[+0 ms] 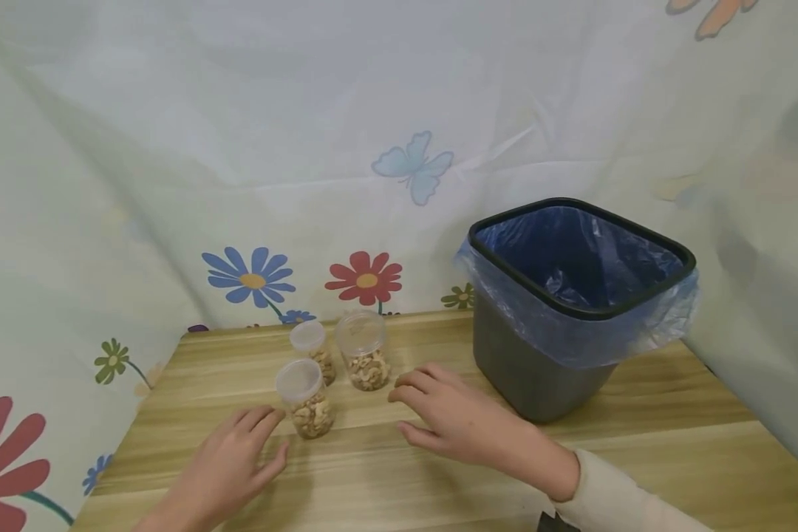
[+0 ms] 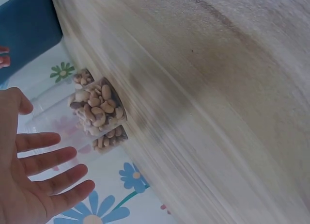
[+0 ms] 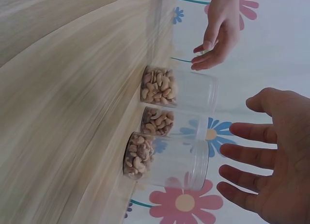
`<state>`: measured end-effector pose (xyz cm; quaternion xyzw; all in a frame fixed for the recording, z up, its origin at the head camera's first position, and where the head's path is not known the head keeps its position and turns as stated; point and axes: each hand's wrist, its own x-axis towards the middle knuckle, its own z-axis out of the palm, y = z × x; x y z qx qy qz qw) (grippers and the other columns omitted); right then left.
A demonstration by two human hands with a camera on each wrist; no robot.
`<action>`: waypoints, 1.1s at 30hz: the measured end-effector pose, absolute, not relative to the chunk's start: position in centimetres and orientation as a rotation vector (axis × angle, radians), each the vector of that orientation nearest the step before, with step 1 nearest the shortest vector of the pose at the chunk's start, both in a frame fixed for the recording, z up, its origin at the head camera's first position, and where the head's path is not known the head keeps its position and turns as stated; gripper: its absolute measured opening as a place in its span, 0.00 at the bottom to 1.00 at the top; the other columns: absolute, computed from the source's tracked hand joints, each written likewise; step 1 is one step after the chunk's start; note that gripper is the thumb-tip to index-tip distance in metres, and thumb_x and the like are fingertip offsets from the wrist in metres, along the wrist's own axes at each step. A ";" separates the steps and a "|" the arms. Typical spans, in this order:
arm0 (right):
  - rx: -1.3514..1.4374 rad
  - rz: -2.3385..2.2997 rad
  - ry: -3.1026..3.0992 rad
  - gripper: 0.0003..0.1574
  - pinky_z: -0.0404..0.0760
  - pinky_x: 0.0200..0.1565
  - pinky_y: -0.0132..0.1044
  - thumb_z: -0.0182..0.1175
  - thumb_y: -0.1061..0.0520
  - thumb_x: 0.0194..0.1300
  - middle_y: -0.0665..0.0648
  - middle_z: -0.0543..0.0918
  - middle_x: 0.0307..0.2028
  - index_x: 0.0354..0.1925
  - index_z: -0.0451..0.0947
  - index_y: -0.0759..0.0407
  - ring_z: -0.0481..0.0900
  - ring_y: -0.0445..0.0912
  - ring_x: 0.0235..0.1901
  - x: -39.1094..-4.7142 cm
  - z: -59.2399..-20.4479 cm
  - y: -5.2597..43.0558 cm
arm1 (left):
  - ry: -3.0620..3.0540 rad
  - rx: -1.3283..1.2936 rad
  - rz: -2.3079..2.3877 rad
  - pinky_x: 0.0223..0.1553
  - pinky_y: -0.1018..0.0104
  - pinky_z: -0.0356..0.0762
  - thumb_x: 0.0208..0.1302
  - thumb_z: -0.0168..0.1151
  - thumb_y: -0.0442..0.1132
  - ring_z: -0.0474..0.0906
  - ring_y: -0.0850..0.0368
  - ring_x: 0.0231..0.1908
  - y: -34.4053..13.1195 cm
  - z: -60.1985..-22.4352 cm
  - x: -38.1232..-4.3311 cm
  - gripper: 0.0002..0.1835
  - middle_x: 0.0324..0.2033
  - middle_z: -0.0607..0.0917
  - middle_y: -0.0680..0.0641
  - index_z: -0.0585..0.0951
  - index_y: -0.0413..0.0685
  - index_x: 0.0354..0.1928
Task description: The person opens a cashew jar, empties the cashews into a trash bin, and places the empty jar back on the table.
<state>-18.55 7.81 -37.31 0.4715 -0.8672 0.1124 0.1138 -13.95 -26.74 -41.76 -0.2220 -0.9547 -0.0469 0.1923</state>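
Three clear lidded jars, each partly filled with cashew nuts, stand upright in a cluster on the table. The front jar (image 1: 311, 414) is nearest my left hand (image 1: 229, 462), whose spread fingers reach toward its side with nothing in them. Behind it is the back jar (image 1: 321, 362), partly hidden. To the right stands the third jar (image 1: 369, 366), with my right hand (image 1: 448, 417) a short way off, fingers loosely bent and holding nothing. In the right wrist view, the right fingers (image 3: 247, 156) point toward the jar lids across a gap.
A dark grey bin (image 1: 539, 377) lined with a translucent bag (image 1: 665, 318) stands on the table's right side, close behind my right hand. The wood-grain table (image 1: 372, 480) ends at a flower-printed cloth (image 1: 292, 185) at the back and sides.
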 end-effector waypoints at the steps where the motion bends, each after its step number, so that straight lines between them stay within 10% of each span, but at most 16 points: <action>1: 1.382 0.334 -2.545 0.20 0.76 0.59 0.42 0.57 0.43 0.76 0.49 0.80 0.54 0.59 0.78 0.49 0.75 0.46 0.56 -18.6 -37.3 7.7 | -2.680 -0.617 -0.130 0.48 0.45 0.82 0.61 0.69 0.45 0.82 0.42 0.49 -26.8 -41.7 -14.0 0.21 0.48 0.85 0.41 0.83 0.40 0.53; 17: 1.426 0.262 -2.488 0.19 0.74 0.61 0.40 0.57 0.45 0.75 0.48 0.81 0.52 0.57 0.78 0.50 0.76 0.45 0.55 -18.7 -38.3 5.3 | -2.624 -0.587 -0.177 0.43 0.45 0.82 0.54 0.74 0.46 0.82 0.43 0.43 -27.7 -42.5 -14.1 0.21 0.44 0.85 0.45 0.85 0.44 0.48; 33: 1.451 0.341 -2.497 0.19 0.74 0.60 0.36 0.56 0.45 0.76 0.46 0.81 0.53 0.58 0.78 0.50 0.76 0.42 0.55 -19.0 -38.1 3.3 | -2.795 -0.333 -0.599 0.53 0.30 0.73 0.67 0.68 0.51 0.76 0.28 0.57 -27.8 -43.0 -14.7 0.34 0.60 0.79 0.33 0.72 0.40 0.68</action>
